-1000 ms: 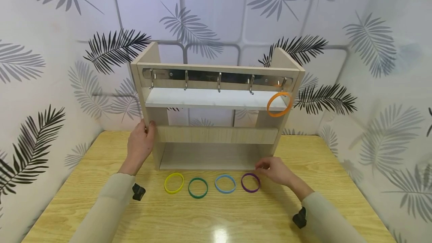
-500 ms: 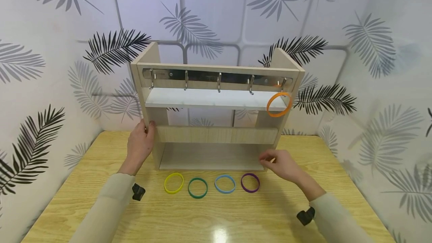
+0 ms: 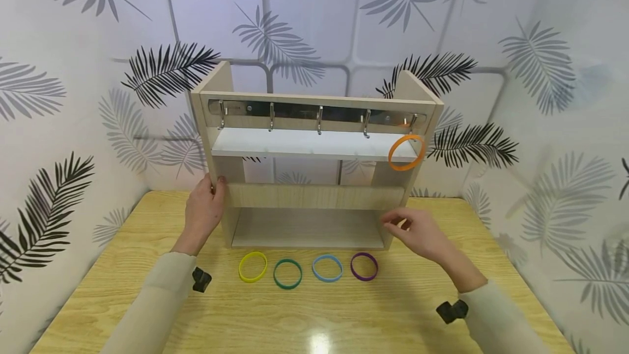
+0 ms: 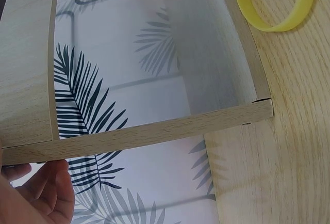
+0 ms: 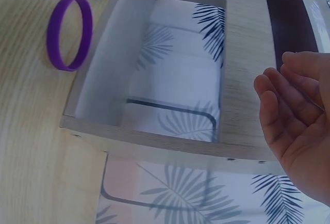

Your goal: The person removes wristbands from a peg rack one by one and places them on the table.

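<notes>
My left hand [image 3: 203,209] grips the left side panel of a pale wooden shelf rack [image 3: 314,196], thumb at its front edge. In the left wrist view, curled fingers [image 4: 63,190] show against the panel's outer face. Beside the lower right side of the rack, my right hand [image 3: 415,231] is raised with loosely bent fingers; its palm [image 5: 304,136] shows nothing held. An orange silicone wristband [image 3: 407,152] hangs from the far-right hook. Below the right hand and left of it, a purple wristband [image 3: 365,266] lies on the table.
Along the rack's front lie a yellow wristband [image 3: 253,266], a green wristband [image 3: 288,273] and a light blue wristband [image 3: 327,268]. A metal rail [image 3: 295,111] with several hooks crosses the rack's top. Leaf-patterned wall covering [image 3: 304,26] stands behind the wooden table [image 3: 265,316].
My right hand has lifted away from beside the purple wristband, moving up and slightly right. The left hand stays on the rack, and the wristbands lie as before.
</notes>
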The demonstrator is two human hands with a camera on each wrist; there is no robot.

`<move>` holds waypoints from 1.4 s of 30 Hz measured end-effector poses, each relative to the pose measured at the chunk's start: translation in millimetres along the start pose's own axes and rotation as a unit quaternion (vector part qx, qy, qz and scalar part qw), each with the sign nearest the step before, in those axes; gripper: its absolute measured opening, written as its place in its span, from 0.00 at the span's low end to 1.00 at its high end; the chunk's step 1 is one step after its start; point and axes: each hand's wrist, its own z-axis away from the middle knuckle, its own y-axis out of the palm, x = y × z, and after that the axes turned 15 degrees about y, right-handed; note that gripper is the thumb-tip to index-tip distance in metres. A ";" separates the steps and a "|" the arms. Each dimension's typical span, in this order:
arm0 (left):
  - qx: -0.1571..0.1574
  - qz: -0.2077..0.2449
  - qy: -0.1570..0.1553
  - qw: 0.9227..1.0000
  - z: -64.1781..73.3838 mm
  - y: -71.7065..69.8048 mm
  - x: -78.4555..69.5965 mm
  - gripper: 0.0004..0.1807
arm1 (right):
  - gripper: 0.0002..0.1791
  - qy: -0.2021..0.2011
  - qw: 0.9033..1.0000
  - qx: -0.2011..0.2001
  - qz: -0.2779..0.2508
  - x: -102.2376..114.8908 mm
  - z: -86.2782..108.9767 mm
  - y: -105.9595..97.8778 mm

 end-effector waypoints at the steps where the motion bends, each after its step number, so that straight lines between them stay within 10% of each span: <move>1: 0.000 0.000 -0.001 1.000 0.0 0.0 -0.1 0.25 | 0.06 -0.001 1.000 -0.004 0.000 1.3 -0.1 -2.2; 25: -0.002 -0.008 0.000 1.000 0.0 1.3 1.1 0.24 | 0.11 -0.097 0.979 -0.177 -0.036 28.1 -15.1 -58.2; 42: -0.001 -0.002 -0.003 1.000 0.1 0.0 -0.9 0.24 | 0.09 -0.087 0.952 -0.282 -0.078 69.8 -18.8 -93.7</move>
